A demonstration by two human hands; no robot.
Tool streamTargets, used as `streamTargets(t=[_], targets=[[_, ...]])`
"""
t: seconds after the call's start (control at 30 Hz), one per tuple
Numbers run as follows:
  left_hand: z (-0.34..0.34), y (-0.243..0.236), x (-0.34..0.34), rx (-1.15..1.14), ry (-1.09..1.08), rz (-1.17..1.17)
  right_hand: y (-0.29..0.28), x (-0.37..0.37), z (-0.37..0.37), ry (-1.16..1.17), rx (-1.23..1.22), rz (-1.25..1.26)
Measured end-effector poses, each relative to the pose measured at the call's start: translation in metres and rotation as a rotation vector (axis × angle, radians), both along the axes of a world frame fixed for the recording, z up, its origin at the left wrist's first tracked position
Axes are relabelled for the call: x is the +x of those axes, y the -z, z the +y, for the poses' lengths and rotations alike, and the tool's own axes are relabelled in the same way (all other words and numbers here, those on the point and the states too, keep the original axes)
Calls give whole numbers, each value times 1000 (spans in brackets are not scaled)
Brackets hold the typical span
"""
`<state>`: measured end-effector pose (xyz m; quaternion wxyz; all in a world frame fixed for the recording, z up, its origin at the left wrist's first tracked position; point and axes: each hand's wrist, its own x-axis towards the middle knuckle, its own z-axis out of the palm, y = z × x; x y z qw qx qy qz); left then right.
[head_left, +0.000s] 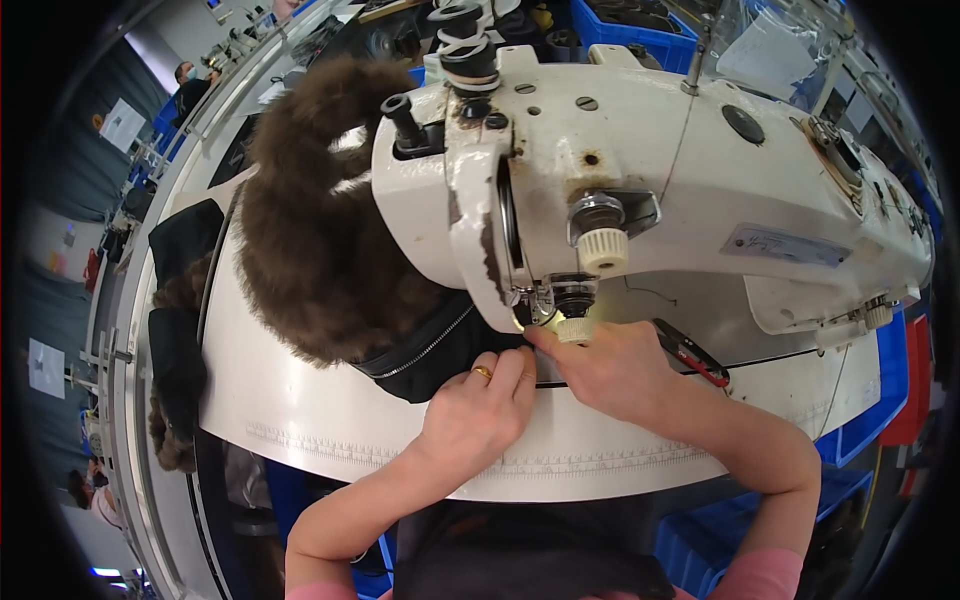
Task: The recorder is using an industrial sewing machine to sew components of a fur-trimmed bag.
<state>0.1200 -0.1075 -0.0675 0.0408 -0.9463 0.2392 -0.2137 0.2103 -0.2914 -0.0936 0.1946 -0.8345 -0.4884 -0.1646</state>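
A white sewing machine (600, 130) stands across the table, its lit needle area just ahead of my hands. To its left a bulky brown furry piece (320, 240) is bunched up, joined to black fabric (440, 350) with a metal zipper (428, 343). My left hand (480, 400), with a ring on one finger, is closed on the fabric's near right edge. My right hand (615, 370) is closed right by the presser foot, its index fingertip at the needle area. What its fingers pinch is hidden behind them.
Thread snips (692, 352) with a red and black handle lie right of my right hand. More black and furry pieces (180, 330) hang at the table's left edge. Blue bins (705, 530) stand below on the right. A ruler strip (600, 461) runs along the front edge.
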Motion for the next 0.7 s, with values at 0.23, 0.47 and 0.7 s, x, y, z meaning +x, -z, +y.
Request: streamTargets(t=[0.23,0.47,0.7], targets=[[4,3,9,15,-6,2,4,0,5,30,22,-33],[5,7,18,-9,-19,-21,-2,2,7,35,-62,72],[0,11,21,-52,-75,-82,-2,10,15,27,17,224]])
